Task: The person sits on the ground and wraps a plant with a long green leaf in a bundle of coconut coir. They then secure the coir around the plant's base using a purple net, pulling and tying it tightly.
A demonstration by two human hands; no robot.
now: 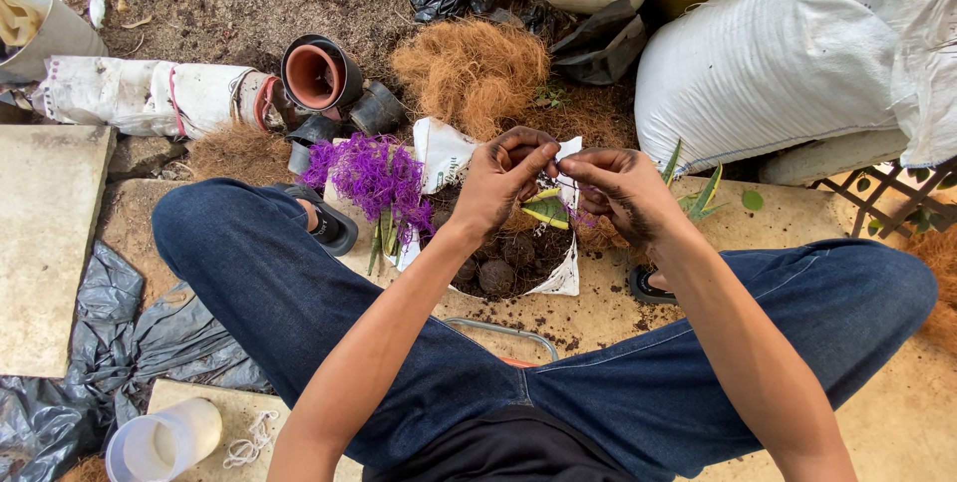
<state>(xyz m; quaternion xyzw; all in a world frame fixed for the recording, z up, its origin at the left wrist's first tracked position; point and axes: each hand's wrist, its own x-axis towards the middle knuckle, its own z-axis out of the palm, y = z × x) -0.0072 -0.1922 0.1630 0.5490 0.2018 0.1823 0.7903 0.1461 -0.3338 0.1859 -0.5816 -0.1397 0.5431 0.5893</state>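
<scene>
Over soil-strewn ground, both hands' fingers (538,158) pinch a thin string (564,184) between them.

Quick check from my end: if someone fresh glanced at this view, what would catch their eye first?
Probably the bright purple tuft left of centre, vivid against the brown soil, beside the white bag of dark soil between the knees. Next, the soil-stained left hand and right hand, meeting over that bag and pinching something thin between the fingertips. Behind them sits a mound of orange-brown coconut fibre, with a terracotta pot lying on its side to the left.
</scene>
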